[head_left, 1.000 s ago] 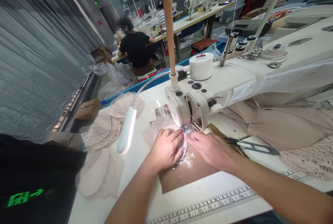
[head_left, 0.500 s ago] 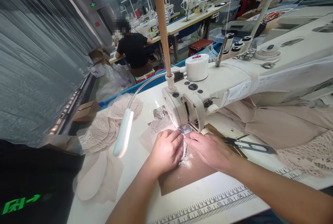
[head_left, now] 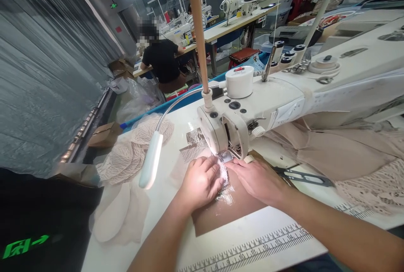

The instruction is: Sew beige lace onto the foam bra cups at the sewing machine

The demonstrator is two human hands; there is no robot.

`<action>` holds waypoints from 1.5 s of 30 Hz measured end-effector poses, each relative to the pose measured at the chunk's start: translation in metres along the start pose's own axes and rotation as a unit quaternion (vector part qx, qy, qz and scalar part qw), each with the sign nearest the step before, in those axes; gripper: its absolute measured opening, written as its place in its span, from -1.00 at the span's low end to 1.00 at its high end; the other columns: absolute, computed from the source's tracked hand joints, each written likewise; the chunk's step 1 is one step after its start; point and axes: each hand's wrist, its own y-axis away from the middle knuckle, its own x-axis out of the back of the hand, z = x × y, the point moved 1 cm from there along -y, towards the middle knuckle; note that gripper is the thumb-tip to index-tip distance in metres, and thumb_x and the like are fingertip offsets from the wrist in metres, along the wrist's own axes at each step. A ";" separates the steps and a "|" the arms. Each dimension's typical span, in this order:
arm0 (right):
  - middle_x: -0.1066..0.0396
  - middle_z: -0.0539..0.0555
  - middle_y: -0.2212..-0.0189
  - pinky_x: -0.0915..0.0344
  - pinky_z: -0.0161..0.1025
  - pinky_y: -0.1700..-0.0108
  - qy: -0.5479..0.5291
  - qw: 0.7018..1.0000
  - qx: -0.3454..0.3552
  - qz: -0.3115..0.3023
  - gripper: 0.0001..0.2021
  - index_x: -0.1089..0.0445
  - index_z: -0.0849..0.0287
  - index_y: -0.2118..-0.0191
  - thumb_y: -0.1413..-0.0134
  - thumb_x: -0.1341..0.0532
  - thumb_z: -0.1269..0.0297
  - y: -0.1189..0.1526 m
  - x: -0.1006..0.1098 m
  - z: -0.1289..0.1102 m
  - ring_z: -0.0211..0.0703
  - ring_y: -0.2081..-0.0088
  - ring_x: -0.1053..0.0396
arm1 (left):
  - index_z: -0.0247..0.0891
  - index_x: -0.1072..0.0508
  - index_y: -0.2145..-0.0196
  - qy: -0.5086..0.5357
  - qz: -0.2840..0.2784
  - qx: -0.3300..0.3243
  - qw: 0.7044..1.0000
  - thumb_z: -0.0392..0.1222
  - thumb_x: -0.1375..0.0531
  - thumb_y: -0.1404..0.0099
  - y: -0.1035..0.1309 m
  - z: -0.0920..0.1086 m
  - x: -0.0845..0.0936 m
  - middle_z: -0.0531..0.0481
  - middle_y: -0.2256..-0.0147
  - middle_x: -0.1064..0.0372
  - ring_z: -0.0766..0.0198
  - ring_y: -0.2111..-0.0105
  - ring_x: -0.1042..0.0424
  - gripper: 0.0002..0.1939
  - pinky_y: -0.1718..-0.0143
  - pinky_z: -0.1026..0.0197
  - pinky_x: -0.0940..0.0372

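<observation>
A small piece of pale lace fabric (head_left: 223,172) lies at the front of the sewing machine head (head_left: 217,131), on a brown sheet (head_left: 235,211). My left hand (head_left: 202,180) rests on the lace from the left, its fingers bent a little and its thumb apart near the lower edge. From the right, my right hand (head_left: 257,179) lies on the brown sheet with fingers stretched toward the presser foot area, the fingertips beside the lace. The needle itself is hard to make out.
A lamp (head_left: 151,160) on a bendy neck hangs left of my hands. Lace pieces (head_left: 121,162) are stacked at left; thread snips (head_left: 304,176) and beige fabric (head_left: 334,150) lie at right. A printed ruler (head_left: 252,249) runs along the front edge. Beyond, a person (head_left: 160,59) sits at another table.
My left fingers have drawn back and spread from the lace, so more of it shows. My right hand has shifted slightly, its fingertips still close to the machine's foot.
</observation>
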 end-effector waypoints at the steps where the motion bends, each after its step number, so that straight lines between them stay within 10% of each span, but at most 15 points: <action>1: -0.45 0.06 0.32 -0.06 -0.21 0.30 -0.001 1.000 0.001 0.007 -0.66 -0.43 0.18 0.14 -0.08 0.01 0.55 0.000 0.000 0.000 -0.15 0.34 -0.27 | -0.34 -0.40 0.03 0.012 0.005 -0.010 1.000 -0.09 -0.05 -0.36 0.000 0.000 0.001 -0.15 -0.07 -0.28 0.01 0.06 -0.26 -0.66 0.04 -0.05 -0.24; 29: -0.41 0.09 0.35 0.01 -0.22 0.43 0.037 0.999 -0.006 -0.036 -0.59 -0.43 0.17 0.04 -0.04 0.00 0.55 -0.003 -0.005 -0.003 -0.20 0.45 -0.23 | -0.28 -0.38 -0.02 0.057 0.002 -0.031 0.998 -0.08 -0.12 -0.30 0.001 -0.006 -0.001 -0.16 -0.07 -0.29 -0.02 0.03 -0.26 -0.62 -0.01 -0.08 -0.21; 40: -0.47 0.06 0.26 -0.17 -0.24 0.32 -0.001 1.000 -0.025 -0.007 -0.72 -0.40 0.13 0.06 -0.16 -0.06 0.42 -0.002 -0.004 -0.002 -0.17 0.38 -0.36 | -0.25 -0.46 0.28 0.120 0.042 -0.050 0.991 -0.24 -0.06 -0.35 0.000 -0.001 -0.001 -0.10 0.23 -0.41 0.17 0.23 -0.35 -0.83 0.13 0.06 -0.25; 45: -0.38 0.01 0.42 -0.10 -0.29 0.41 -0.022 0.999 0.026 -0.011 -0.77 -0.46 0.14 0.35 -0.18 -0.06 0.45 -0.004 -0.004 -0.005 -0.25 0.46 -0.27 | -0.26 -0.45 0.30 0.128 0.031 -0.060 0.990 -0.24 -0.05 -0.36 -0.001 0.000 -0.004 -0.09 0.30 -0.42 0.19 0.25 -0.37 -0.82 0.13 0.08 -0.26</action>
